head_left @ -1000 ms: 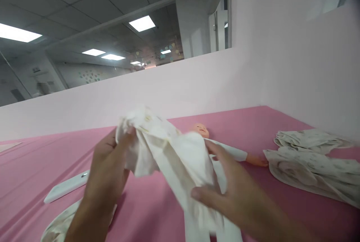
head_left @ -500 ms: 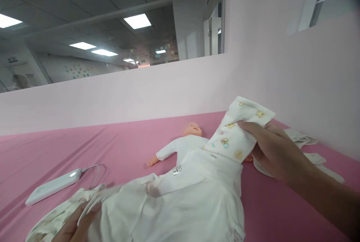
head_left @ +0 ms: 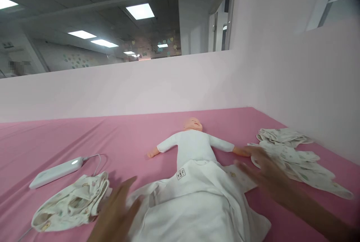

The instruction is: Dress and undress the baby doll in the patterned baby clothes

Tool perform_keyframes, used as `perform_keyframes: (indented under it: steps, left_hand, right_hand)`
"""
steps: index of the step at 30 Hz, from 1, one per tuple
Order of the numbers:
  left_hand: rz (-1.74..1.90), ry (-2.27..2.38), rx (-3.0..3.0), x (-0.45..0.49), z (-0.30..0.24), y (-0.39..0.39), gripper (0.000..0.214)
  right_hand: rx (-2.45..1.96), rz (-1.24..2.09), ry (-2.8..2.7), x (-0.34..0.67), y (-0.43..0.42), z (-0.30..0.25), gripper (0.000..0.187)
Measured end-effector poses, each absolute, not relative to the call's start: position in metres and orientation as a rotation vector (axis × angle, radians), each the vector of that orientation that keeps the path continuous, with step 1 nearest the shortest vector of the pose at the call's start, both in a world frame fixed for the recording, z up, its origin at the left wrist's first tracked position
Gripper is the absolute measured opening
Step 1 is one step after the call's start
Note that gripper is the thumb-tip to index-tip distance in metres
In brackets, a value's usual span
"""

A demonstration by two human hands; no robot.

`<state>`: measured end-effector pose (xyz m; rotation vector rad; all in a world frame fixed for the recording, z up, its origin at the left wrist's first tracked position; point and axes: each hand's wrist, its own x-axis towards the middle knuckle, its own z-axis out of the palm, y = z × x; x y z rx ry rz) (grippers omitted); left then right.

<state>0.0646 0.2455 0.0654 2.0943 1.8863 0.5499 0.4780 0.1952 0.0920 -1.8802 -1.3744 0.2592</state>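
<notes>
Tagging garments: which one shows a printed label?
The white garment in front of the doll, its black-framed label facing up; none shows on the left cloth or right pile.

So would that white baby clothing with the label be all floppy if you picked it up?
Probably floppy: the white clothing lies in soft folds. It looks like thin cloth, so it's likely light. Its loose, spread-out edges might dangle.

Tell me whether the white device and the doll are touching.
Apart: the head view shows a clear stretch of pink sheet between the white device and the doll.
</notes>
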Motion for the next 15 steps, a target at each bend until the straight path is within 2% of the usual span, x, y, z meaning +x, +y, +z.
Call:
perform_keyframes:
  steps: [4,6,8,11,15]
  left_hand:
    - [0.176,1.604,2.236,0.131,0.110,0.253,0.059]
    - [0.074,1.576,2.269,0.140,0.113,0.260,0.045]
    - [0.034,1.588,2.325,0.137,0.108,0.267,0.030]
    - [0.139,1.581,2.391,0.123,0.106,0.275,0.026]
    - [0.522,1.518,2.189,0.107,0.131,0.271,0.030]
  right_hand:
    - [-1.859,0.446,-1.712,0.431,0.194,0.107,0.033]
    - [-1.879,0.429,-1.780,0.420,0.198,0.108,0.016]
    - [-1.872,0.436,-1.756,0.421,0.205,0.106,0.014]
    - [-1.776,0.547,-1.634,0.436,0.213,0.106,0.015]
    - [-1.562,0.889,-1.442,0.456,0.210,0.128,0.016]
